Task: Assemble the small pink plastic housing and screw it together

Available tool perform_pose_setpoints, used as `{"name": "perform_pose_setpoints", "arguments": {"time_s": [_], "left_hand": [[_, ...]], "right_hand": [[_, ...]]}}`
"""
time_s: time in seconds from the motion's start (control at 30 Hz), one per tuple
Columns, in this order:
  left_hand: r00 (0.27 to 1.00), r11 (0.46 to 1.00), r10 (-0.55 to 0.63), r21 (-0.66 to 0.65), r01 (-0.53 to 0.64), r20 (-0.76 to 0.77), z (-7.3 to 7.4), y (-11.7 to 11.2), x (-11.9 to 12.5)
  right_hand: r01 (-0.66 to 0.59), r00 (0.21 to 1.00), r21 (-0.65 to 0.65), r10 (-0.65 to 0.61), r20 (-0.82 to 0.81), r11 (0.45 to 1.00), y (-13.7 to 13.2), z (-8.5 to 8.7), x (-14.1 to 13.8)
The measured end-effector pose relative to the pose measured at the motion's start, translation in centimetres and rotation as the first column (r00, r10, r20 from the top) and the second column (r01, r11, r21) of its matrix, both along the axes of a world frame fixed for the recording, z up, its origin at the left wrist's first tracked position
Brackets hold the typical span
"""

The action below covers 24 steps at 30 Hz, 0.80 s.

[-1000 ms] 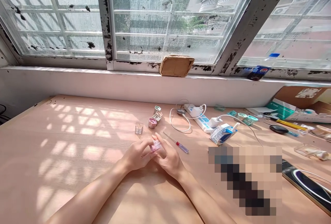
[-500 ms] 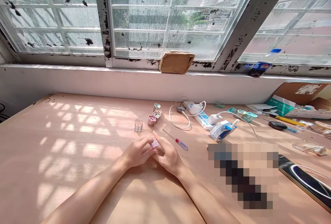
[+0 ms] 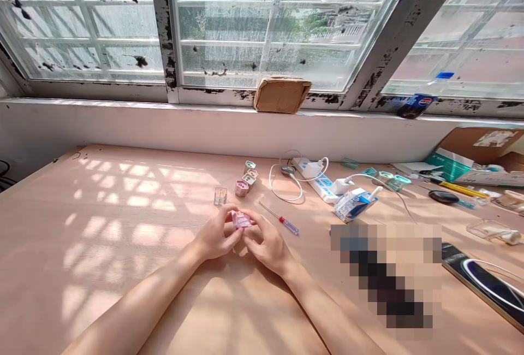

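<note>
Between my two hands is a small pink pencil sharpener [image 3: 241, 219], held by the fingertips just above the table. My left hand [image 3: 219, 237] is closed on its left side, thumb and index finger pinching it. On the right side my right hand [image 3: 266, 240] grips it too, index finger along the top edge. A clear plastic case [image 3: 220, 196] stands just beyond the left hand. Behind it is a group of small pencil sharpeners, with a pink one [image 3: 242, 188] in front. A screwdriver [image 3: 289, 225] with a red and clear handle lies right of my hands.
A white power strip [image 3: 315, 180] with plugs and cables lies at the back, with a blue-white carton [image 3: 354, 206] nearby. Green sharpeners [image 3: 397, 182], a black mouse-like object [image 3: 444, 196] and a phone [image 3: 470, 273] lie right. A cola bottle [image 3: 421, 101] stands on the sill.
My hands have turned the pink sharpener so more of its face shows. My right index finger has come down along its edge. The view has shifted slightly.
</note>
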<state>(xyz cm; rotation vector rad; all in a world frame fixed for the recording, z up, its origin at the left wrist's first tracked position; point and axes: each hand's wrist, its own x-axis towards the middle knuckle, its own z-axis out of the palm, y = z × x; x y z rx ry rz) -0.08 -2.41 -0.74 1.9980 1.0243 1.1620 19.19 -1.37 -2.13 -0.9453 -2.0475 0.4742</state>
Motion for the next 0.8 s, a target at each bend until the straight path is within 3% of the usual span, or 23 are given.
{"name": "perform_pose_setpoints", "arguments": {"time_s": [0.2, 0.37, 0.63, 0.8], "left_hand": [[0.983, 0.982, -0.121, -0.128, 0.138, 0.139, -0.26, 0.14, -0.04], [0.96, 0.967, -0.085, -0.209, 0.144, 0.268, 0.02, 0.48, -0.16], [0.952, 0.962, -0.077, -0.228, 0.149, 0.295, -0.16, 0.69, -0.22], [0.969, 0.96, -0.105, -0.231, 0.157, 0.223, 0.12, 0.47, -0.12]], "right_hand": [[-0.083, 0.996, 0.065, 0.086, -0.04, 0.994, 0.14, 0.46, -0.05], [-0.067, 0.997, 0.122, 0.072, -0.037, 0.99, 0.21, 0.28, 0.04], [-0.021, 0.998, 0.184, 0.031, -0.051, 0.983, -0.06, 0.71, -0.19], [0.008, 0.999, 0.231, 0.005, -0.054, 0.973, 0.01, 0.62, -0.25]]}}
